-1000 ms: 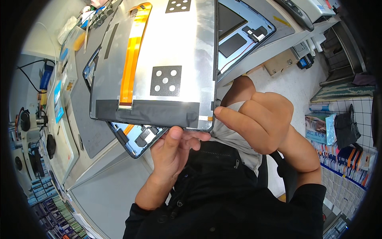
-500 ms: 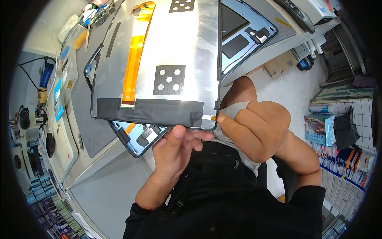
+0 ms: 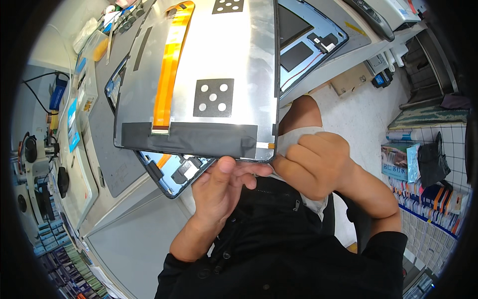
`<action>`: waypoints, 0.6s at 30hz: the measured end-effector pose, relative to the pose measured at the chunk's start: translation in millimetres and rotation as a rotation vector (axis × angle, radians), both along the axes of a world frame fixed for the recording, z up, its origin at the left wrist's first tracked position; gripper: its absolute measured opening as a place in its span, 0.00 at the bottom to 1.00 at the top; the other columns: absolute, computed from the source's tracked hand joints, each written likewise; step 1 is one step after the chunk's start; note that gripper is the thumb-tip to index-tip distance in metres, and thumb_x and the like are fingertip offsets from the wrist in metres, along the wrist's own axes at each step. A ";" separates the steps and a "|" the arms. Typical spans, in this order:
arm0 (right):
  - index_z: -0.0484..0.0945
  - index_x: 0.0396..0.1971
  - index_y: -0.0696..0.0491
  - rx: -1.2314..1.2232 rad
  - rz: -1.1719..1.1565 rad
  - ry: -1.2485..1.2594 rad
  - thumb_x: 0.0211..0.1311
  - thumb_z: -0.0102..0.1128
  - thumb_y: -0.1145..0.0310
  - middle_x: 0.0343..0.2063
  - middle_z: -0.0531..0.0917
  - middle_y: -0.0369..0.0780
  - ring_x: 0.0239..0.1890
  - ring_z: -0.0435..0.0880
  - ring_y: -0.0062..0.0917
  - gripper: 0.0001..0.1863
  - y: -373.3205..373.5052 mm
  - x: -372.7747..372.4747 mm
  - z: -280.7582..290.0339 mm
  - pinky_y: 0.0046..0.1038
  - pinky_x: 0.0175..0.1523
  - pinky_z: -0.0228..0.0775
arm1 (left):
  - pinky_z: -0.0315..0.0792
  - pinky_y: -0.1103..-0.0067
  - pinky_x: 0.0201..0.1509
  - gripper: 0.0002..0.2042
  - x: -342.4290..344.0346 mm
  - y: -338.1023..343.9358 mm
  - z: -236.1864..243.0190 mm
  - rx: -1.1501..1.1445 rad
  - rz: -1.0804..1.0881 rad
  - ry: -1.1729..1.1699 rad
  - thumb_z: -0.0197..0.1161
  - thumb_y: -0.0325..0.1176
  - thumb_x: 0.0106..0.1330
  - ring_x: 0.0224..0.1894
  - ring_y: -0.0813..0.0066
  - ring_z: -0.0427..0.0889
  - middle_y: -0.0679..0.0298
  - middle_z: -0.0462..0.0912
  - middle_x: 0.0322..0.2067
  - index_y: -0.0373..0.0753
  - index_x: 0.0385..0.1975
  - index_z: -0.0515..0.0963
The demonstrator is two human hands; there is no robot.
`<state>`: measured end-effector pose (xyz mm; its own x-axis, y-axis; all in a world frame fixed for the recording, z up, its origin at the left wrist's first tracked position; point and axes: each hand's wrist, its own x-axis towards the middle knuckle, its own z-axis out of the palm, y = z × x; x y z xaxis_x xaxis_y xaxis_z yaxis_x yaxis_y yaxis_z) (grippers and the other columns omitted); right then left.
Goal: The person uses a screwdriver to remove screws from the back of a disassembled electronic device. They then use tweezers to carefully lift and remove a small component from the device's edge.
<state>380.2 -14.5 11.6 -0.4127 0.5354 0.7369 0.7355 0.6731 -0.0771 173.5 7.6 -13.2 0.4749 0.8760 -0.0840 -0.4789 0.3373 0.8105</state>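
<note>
Close under my head camera, a silver panel (image 3: 224, 65) is held up with its back toward me, filling the upper middle of the view. My left hand (image 3: 219, 192) supports it from below, thumb pressed to the lower edge just under a wide strip of black tape (image 3: 194, 139) that runs along the bottom. My right hand (image 3: 316, 164) is curled tight at the panel's lower right corner, fingertips pinched there; I cannot tell exactly what they grip, though a thin orange tab (image 3: 266, 146) shows right beside them. Both hands are closed on the panel, near each other. An orange ribbon cable (image 3: 169, 65) runs down the back from the top and ends at the tape. A black square with five white dots (image 3: 213, 97) sits right of the cable. Behind the panel lies a blue-edged laptop lid (image 3: 308, 45), inner side up, on the grey tabletop (image 3: 124, 169); one corner of it pokes out below the panel near my left thumb. Stacks of small boxes (image 3: 428, 199) line the floor at my right
</note>
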 end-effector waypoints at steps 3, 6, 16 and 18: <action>0.80 0.27 0.55 -0.034 -0.020 0.030 0.36 0.61 0.69 0.16 0.67 0.30 0.14 0.66 0.17 0.13 -5.1 7.9 -0.2 0.19 0.18 0.53 | 0.79 0.80 0.25 0.27 2.8 -1.6 4.1 0.002 0.045 0.079 0.58 0.49 0.71 0.33 0.59 0.87 0.47 0.84 0.40 0.27 0.54 0.70; 0.82 0.30 0.56 -0.012 -0.053 0.052 0.33 0.61 0.68 0.16 0.66 0.30 0.14 0.66 0.17 0.18 -3.4 14.0 -2.1 0.20 0.19 0.53 | 0.80 0.79 0.25 0.27 1.8 -2.2 2.7 0.013 0.045 0.092 0.58 0.49 0.70 0.33 0.59 0.87 0.47 0.83 0.41 0.27 0.54 0.70; 0.84 0.39 0.54 -0.023 -0.050 0.014 0.45 0.70 0.69 0.15 0.66 0.30 0.13 0.63 0.19 0.17 2.9 13.6 6.5 0.21 0.17 0.50 | 0.79 0.79 0.26 0.27 -0.4 -1.5 0.0 0.009 0.043 0.085 0.57 0.49 0.71 0.34 0.58 0.87 0.46 0.83 0.42 0.27 0.55 0.69; 0.84 0.38 0.54 0.003 -0.062 0.015 0.45 0.69 0.69 0.15 0.66 0.30 0.14 0.63 0.19 0.16 4.2 12.2 7.5 0.21 0.17 0.49 | 0.79 0.78 0.26 0.27 0.1 -1.0 0.8 0.012 0.035 0.085 0.56 0.49 0.71 0.35 0.58 0.87 0.45 0.83 0.42 0.27 0.55 0.69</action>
<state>392.5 -10.3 19.1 -0.3675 0.5579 0.7441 0.7749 0.6261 -0.0867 173.6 6.6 -12.4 0.4360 0.8929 -0.1126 -0.4190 0.3121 0.8527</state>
